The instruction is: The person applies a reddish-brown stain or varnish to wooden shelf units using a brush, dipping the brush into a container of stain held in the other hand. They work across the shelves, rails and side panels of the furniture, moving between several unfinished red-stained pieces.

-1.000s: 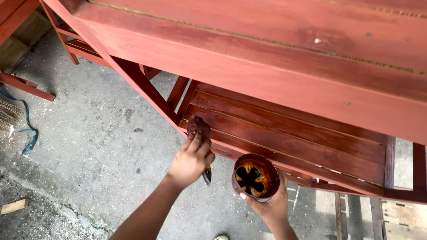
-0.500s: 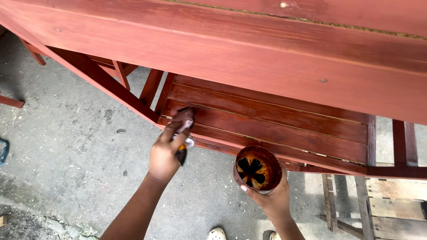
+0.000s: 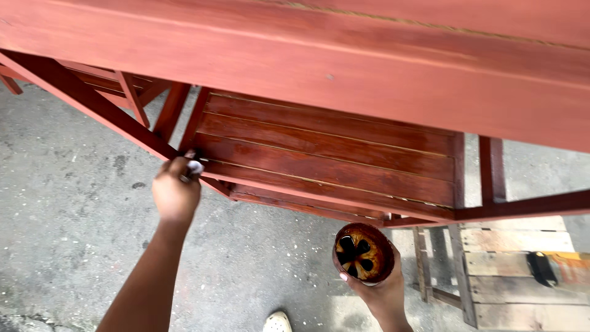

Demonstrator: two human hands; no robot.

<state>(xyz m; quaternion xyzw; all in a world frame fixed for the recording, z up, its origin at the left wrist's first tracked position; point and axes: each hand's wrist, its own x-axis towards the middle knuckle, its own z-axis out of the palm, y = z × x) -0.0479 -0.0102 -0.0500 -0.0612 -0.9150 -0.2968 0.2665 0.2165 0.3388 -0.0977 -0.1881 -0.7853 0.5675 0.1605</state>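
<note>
1. A large piece of red-stained wooden furniture (image 3: 344, 67) fills the upper part of the view, seen from above; its broad top board runs across the frame, so most of the structure beneath is hidden.
2. Below the top, a slatted lower shelf (image 3: 326, 154) of the same red wood is seen, joined at its left end to a diagonal brace (image 3: 80, 101) that slopes down toward the shelf corner.
3. A grey concrete floor (image 3: 67, 203) lies underneath, marked with dark spots. At the lower right a bare, unstained wooden pallet (image 3: 522, 276) rests on it, with a small dark object lying on top.
4. The left hand (image 3: 176, 193) is reached out at arm's length and is clenched around a brush (image 3: 193, 167), of which only a pale metal part shows. It is pressed against the spot where the brace meets the shelf edge, seemingly so that the bristles can reach into the joint.
5. The right hand (image 3: 381, 289) is closed around a small round container (image 3: 364, 252), held upright and near the body, apart from the furniture, probably to keep its dark glossy liquid level and within reach of the brush.
6. The tip of a pale shoe (image 3: 278, 321) is seen at the bottom edge.
</note>
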